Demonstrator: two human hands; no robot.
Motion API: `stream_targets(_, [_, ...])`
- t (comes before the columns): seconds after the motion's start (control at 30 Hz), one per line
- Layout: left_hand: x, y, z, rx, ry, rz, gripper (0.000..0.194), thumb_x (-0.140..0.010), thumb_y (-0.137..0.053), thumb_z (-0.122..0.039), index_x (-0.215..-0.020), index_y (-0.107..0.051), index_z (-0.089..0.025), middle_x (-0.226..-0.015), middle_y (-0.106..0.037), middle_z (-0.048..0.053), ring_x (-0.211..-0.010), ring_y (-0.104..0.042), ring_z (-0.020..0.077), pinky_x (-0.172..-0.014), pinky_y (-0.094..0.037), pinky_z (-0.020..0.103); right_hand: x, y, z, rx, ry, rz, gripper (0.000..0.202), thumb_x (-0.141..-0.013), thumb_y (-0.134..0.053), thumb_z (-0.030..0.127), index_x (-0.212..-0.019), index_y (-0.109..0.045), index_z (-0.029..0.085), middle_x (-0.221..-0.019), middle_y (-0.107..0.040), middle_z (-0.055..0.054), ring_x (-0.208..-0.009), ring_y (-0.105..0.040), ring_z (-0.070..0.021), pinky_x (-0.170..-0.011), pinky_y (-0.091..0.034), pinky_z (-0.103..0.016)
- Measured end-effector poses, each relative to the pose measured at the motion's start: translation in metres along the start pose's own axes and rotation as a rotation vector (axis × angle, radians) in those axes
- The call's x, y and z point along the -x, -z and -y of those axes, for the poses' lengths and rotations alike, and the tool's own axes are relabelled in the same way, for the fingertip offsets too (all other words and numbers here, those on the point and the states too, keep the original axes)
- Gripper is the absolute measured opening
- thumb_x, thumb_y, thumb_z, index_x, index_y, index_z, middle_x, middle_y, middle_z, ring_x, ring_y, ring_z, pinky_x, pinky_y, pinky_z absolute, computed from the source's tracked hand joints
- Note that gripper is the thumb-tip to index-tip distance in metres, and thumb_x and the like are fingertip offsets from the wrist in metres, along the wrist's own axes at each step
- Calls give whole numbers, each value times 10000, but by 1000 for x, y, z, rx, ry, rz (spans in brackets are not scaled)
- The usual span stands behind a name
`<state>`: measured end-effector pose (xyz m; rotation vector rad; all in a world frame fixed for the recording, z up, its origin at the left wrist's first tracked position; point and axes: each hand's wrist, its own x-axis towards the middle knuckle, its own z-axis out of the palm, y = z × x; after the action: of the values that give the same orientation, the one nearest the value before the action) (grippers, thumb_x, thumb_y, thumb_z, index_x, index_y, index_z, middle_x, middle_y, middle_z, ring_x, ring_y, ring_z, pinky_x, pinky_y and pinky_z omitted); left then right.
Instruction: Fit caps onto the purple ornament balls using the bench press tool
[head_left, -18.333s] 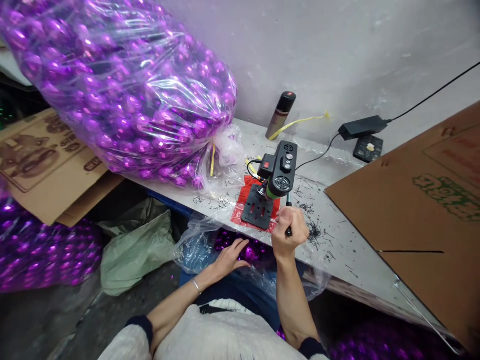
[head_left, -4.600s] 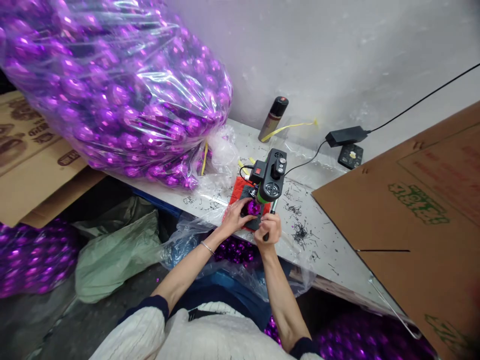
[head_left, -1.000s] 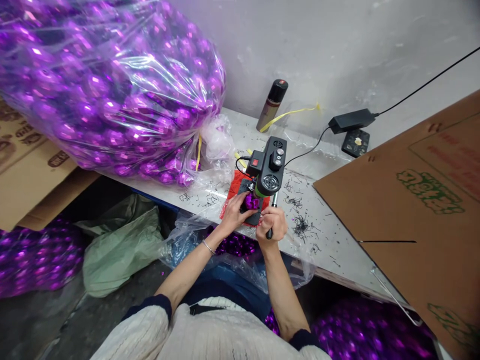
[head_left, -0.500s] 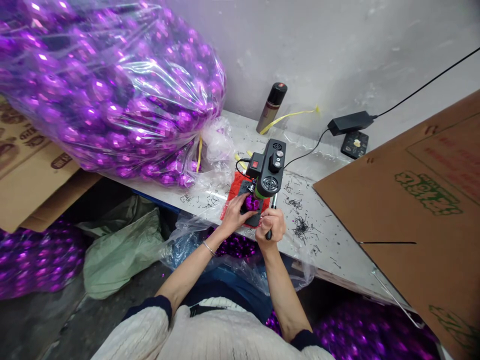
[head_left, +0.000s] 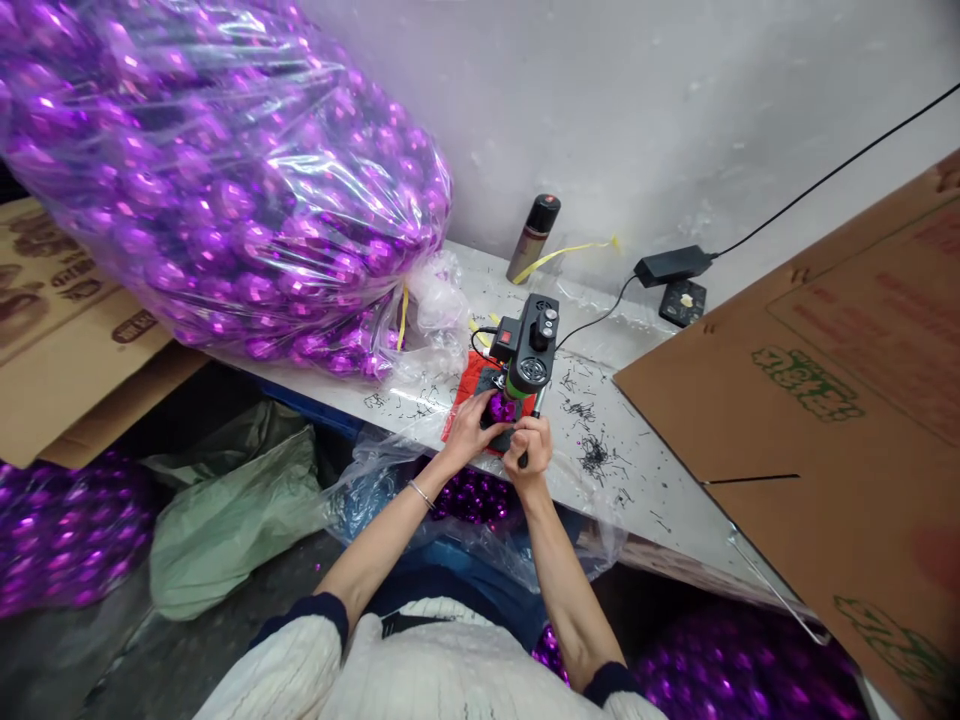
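A small black bench machine (head_left: 534, 345) with a green ring at its head stands on a red sheet (head_left: 471, 378) on the white table. Under the head sits a shiny purple ball (head_left: 502, 406), pinched by the fingers of my left hand (head_left: 469, 430). My right hand (head_left: 531, 448) is closed round the black grip of the machine's lever (head_left: 538, 401), just right of the ball. A clear plastic bag (head_left: 360, 490) with purple pieces hangs open below the table edge, beneath my wrists.
A huge clear bag of purple balls (head_left: 247, 220) fills the left. Behind the machine are a spray can (head_left: 534, 238) and a power adapter (head_left: 673, 265) with its cable. Black clippings (head_left: 596, 455) litter the table (head_left: 652, 480). A large cardboard box (head_left: 825, 420) stands at right.
The lever's grip and my right hand have shifted slightly left toward the ball. My left hand keeps its hold on the ball. The whole view has shifted a little.
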<state>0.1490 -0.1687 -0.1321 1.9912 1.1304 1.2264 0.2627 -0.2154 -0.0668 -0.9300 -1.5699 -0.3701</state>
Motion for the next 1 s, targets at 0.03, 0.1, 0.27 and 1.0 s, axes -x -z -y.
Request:
stream_targets(0.03, [-1, -1, 0, 4, 4, 0, 549, -864, -714, -387, -1341, -540, -178, -1289, -658, 150, -1207, -626, 292, -1033, -489, 476, -6, 1, 2, -1, -18, -8, 222, -956, -393, 179, -757, -479, 226, -712, -556, 1, -634, -516, -131, -608, -410, -289])
stream_targets(0.1, [-4, -1, 0, 19, 22, -10, 574, -841, -741, -396, -1335, -550, -175, -1273, -667, 151, -1186, -638, 294, -1026, -497, 477, -23, 6, 10, -8, -118, -38, 238, -958, -399, 171, -742, -484, 223, -700, -551, 5, -634, -520, -126, -610, -408, -284])
stream_targets(0.27, [17, 13, -13, 40, 37, -112, 650, -817, -759, -454, -1370, -531, -198, -1288, -663, 142, -1212, -635, 284, -1045, -512, 469, -67, 22, 30, -18, -343, 45, 292, -977, -417, 195, -695, -487, 217, -687, -547, 11, -659, -537, -117, -651, -413, -280])
stream_targets(1.0, [-83, 145, 13, -496, 161, 78, 381, -933, -428, -81, -1232, -656, -140, -1243, -686, 172, -1170, -652, 269, -1038, -490, 426, -44, 17, 24, 12, -205, 24, 253, -954, -446, 159, -717, -512, 217, -692, -576, -4, -650, -560, -130, -624, -428, -284])
